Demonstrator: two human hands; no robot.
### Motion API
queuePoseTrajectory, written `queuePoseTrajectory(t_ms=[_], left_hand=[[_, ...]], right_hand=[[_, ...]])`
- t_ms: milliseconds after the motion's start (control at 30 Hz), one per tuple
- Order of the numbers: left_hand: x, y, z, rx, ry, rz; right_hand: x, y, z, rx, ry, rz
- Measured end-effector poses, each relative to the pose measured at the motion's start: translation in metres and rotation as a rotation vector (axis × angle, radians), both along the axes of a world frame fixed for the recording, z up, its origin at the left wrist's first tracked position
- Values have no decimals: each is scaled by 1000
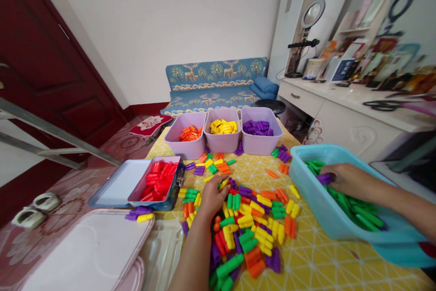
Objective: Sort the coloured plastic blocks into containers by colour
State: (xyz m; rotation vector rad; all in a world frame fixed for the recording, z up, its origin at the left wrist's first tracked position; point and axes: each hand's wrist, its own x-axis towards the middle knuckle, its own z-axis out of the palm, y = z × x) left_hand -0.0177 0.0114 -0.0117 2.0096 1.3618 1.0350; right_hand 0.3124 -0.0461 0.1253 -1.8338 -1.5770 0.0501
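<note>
My left hand [213, 195] is closed on a yellow piece [223, 184] at the back of a mixed pile of green, yellow, orange, red and purple plastic pieces [247, 221]. Over the blue basin [327, 148] at the right, my right hand [335, 177] grips a purple piece [326, 178]. Green pieces [354, 204] lie in that basin below it. Three lilac bins stand at the back: orange pieces fill part of the left bin [187, 149], yellow ones the middle bin [223, 142], purple ones the right bin [262, 145].
Red pieces lie in a metal box [175, 191] with its lid [119, 182] open, left. Nearer are a pale lid [91, 250] and a clear tray [163, 254]. Behind the table is a blue patterned sofa [214, 89]; a white dresser [354, 109] stands right.
</note>
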Motion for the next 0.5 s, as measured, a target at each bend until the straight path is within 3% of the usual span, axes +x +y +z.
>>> queuePoseTrajectory(t_ms=[133,267,333,467,500], left_hand=[[1,0,0,2,-13,9],[1,0,0,-6,-24,12],[0,0,0,-17,-23,15],[0,0,-2,-10,-22,5],[0,1,-3,-6,-20,6]], right_hand=[[16,4,10,-111,58,25],[42,8,28,-301,176,320],[52,4,30,-340,111,373],[67,-14,2,-640,-51,410],[70,-19,-9,-619,-57,353]])
